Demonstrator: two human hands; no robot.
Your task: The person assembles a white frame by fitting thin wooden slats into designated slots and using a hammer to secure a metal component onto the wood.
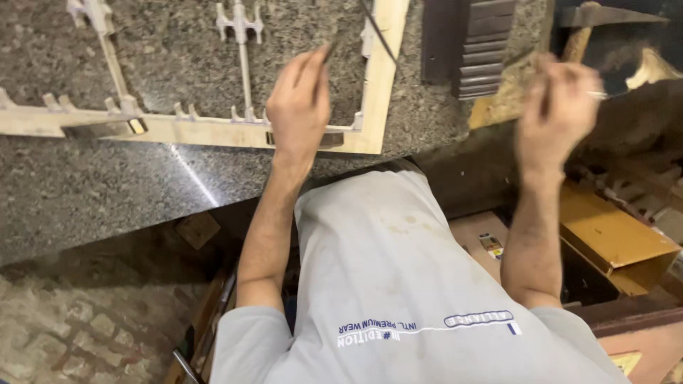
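My left hand [299, 107] rests over the lower rail of a pale carved wooden frame [199, 131], which lies flat on a speckled granite slab [107, 192]. Its fingers pinch a thin dark stick-like tool [331, 50] that points away from me. My right hand [562, 107] is raised off the slab's right edge, blurred, with the fingers closed on a small pale pin-like piece [597, 94]. What that piece is cannot be made out. My grey shirt [398, 284] fills the bottom of the view.
A dark slatted wooden piece [469, 43] lies at the slab's far right. Beyond it sits a hammer [594, 18] with a wooden handle. A yellow cardboard box [612, 235] is lower right, and a brick floor [85, 327] lower left.
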